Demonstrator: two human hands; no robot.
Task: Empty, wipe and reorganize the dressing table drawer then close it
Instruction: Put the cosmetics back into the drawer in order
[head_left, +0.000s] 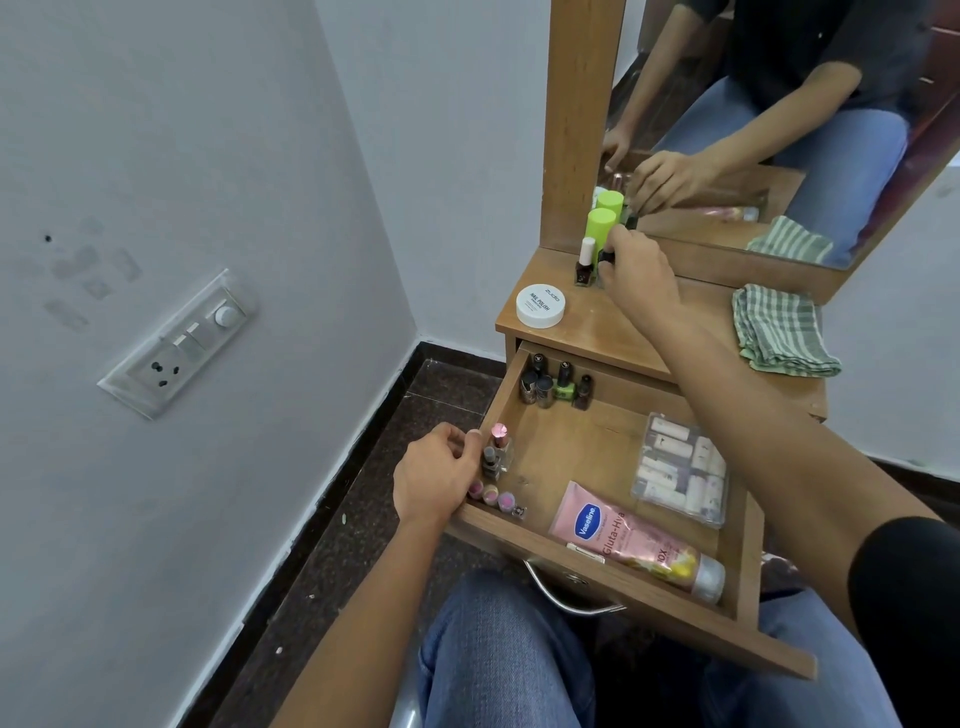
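The wooden drawer (587, 447) is pulled out over my lap. In it lie a pink Vaseline tube (623, 535), a clear case of small items (680, 470), several nail polish bottles (556, 387) at the back left, and lipsticks (496, 467) along the left wall. My left hand (439, 475) rests curled on the drawer's left edge beside the lipsticks. My right hand (636, 270) reaches to the tabletop and pinches a small dark bottle (604, 258) next to a white-capped nail polish bottle (585, 267) and a green-capped bottle (600, 226).
A white round tub (540, 305) sits at the tabletop's left corner. A green striped cloth (782, 332) lies folded on the right of the top. The mirror (779, 119) stands behind. A wall with a socket plate (179, 345) is on the left.
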